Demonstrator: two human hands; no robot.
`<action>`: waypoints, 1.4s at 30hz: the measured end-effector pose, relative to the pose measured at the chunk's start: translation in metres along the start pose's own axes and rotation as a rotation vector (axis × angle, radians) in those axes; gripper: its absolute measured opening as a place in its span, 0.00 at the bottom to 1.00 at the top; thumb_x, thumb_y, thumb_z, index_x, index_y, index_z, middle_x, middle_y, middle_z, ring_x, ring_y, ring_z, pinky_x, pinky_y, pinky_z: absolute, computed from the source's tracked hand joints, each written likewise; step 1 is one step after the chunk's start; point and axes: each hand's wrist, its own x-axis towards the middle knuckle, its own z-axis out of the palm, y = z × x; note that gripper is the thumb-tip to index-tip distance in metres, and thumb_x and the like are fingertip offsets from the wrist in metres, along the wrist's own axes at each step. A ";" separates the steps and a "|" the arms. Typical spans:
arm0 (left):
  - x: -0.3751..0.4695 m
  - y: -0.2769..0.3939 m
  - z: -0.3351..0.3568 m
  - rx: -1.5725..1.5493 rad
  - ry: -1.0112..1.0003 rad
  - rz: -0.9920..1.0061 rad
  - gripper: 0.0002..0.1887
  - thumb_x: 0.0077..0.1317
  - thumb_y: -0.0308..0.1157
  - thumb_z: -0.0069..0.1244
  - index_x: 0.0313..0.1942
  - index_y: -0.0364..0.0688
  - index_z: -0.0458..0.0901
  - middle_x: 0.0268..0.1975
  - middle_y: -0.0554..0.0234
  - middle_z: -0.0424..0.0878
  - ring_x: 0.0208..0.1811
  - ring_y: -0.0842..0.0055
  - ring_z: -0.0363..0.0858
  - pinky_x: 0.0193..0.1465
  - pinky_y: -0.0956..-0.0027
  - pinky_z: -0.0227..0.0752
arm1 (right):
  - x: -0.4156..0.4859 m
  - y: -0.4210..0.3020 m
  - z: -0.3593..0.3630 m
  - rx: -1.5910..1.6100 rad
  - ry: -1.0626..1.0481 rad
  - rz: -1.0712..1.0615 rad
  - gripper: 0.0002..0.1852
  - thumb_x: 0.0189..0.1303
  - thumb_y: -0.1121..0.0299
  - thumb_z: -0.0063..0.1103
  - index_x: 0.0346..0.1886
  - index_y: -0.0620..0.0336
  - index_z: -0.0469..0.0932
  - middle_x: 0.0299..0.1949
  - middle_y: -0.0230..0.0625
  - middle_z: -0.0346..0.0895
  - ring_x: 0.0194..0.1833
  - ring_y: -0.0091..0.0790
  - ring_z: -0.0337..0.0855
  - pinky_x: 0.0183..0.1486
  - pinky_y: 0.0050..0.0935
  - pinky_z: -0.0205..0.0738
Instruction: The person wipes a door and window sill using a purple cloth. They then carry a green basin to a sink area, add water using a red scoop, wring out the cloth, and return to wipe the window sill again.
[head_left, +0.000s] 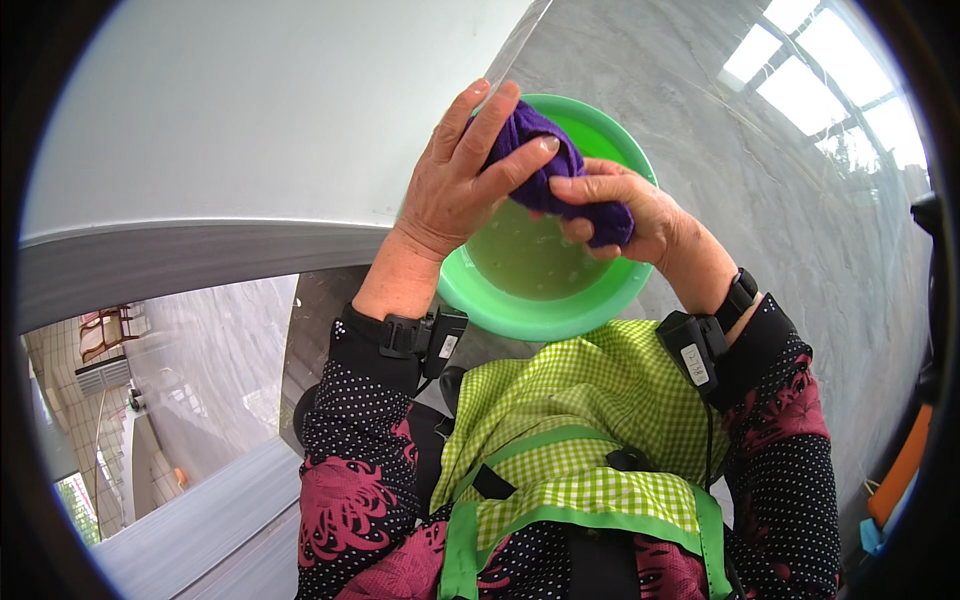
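Observation:
A bunched, twisted purple cloth (532, 127) is held between my two hands above a green plastic basin (555, 321). My left hand (469, 169) lies over the cloth's upper part, fingers somewhat spread and the palm hidden from view. At the lower end my right hand (645, 214) wraps around the cloth, thumb on top. Cloudy water (532, 259) with small bubbles fills the bottom of the basin. The cloth and both hands cover part of the basin's far left rim.
A white wall panel (225, 112) with a grey base strip (202, 255) stands close on the left. Below it, an opening shows a tiled floor and a wooden chair (105, 334). Glossy grey marbled flooring (750, 187) surrounds the basin. A green checked apron (570, 397) reaches the near rim.

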 end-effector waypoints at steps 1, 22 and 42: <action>0.002 -0.001 0.001 0.047 0.091 0.079 0.37 0.46 0.27 0.64 0.58 0.66 0.72 0.68 0.63 0.63 0.66 0.61 0.66 0.59 0.62 0.78 | -0.002 0.000 0.002 0.015 -0.081 0.033 0.17 0.60 0.63 0.66 0.49 0.60 0.74 0.37 0.33 0.79 0.24 0.18 0.74 0.13 0.16 0.62; -0.009 0.032 0.007 -0.030 -0.477 -0.391 0.09 0.49 0.30 0.56 0.31 0.46 0.75 0.23 0.62 0.77 0.25 0.62 0.81 0.26 0.60 0.75 | 0.008 0.026 0.003 -1.183 0.332 -0.340 0.14 0.44 0.72 0.62 0.36 0.67 0.77 0.30 0.48 0.81 0.34 0.45 0.84 0.39 0.38 0.76; -0.009 0.047 0.022 -0.492 -0.657 -0.964 0.11 0.49 0.31 0.58 0.35 0.39 0.84 0.33 0.48 0.86 0.38 0.54 0.85 0.43 0.57 0.79 | 0.012 0.041 -0.021 -1.789 0.430 -0.744 0.30 0.47 0.72 0.66 0.58 0.51 0.69 0.31 0.41 0.79 0.31 0.45 0.83 0.31 0.42 0.78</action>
